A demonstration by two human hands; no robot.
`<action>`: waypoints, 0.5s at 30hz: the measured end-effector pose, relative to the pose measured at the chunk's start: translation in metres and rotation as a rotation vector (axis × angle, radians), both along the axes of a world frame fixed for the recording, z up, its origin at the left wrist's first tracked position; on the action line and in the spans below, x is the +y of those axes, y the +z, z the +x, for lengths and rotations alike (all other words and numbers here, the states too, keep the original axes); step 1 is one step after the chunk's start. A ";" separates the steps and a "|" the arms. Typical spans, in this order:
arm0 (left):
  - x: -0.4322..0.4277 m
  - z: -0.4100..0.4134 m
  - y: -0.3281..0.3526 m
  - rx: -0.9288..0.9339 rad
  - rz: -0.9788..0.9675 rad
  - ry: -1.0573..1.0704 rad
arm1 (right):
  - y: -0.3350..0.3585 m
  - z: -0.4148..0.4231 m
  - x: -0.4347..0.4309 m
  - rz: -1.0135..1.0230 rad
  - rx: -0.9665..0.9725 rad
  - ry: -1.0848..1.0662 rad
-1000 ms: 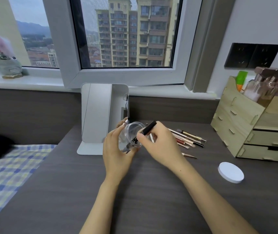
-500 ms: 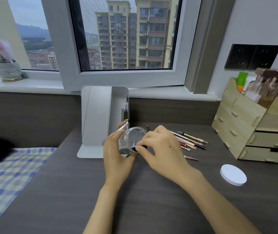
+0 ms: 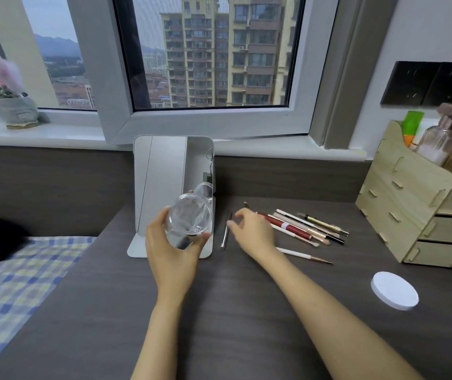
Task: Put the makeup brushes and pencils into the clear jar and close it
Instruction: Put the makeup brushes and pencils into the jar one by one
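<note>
Head view: left hand [image 3: 172, 250] wrapped in a firm grip round the clear jar [image 3: 189, 223], held tilted off the dark tabletop [image 3: 233, 311] just in front of the standing mirror [image 3: 161, 187], mouth turned toward the camera. Something dark visible low inside the jar — cannot tell exactly what. Right hand [image 3: 252, 231] at the jar's 3 o'clock, fingers [image 3: 233, 222] spread and holding nothing, hovering over a thin dark pencil [image 3: 226, 231] lying alone on the tabletop. Further toward 3 o'clock, a loose pile of brushes and pencils [image 3: 304, 227], with one white-handled brush [image 3: 304, 255] apart at the pile's 6 o'clock. White lid [image 3: 394, 294] well apart at the jar's 4 o'clock, near the wooden drawer organiser [image 3: 411, 207]. Most of the filling not yet done, by the look of it. Risks from here — a jar tipped this far could spill its contents; a pinch on that slim pencil could slip and roll it away.
</note>
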State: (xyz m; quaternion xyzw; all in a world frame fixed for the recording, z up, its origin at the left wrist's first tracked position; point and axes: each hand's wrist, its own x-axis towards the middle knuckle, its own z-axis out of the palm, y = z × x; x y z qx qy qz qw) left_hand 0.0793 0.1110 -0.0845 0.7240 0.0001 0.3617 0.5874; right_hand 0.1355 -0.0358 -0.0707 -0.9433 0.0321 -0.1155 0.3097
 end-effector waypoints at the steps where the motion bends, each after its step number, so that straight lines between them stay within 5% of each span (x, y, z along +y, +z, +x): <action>1: 0.000 0.000 -0.001 0.001 0.002 0.002 | -0.004 0.006 0.007 -0.039 0.063 -0.013; 9: -0.004 0.000 -0.001 -0.014 0.063 -0.004 | -0.007 0.034 0.032 0.048 0.237 -0.134; 12: -0.005 0.000 -0.002 -0.007 0.065 -0.014 | 0.005 0.021 0.020 0.495 0.230 -0.148; 15: -0.008 -0.002 0.000 -0.038 0.083 -0.037 | 0.030 -0.012 -0.006 0.929 -0.005 -0.064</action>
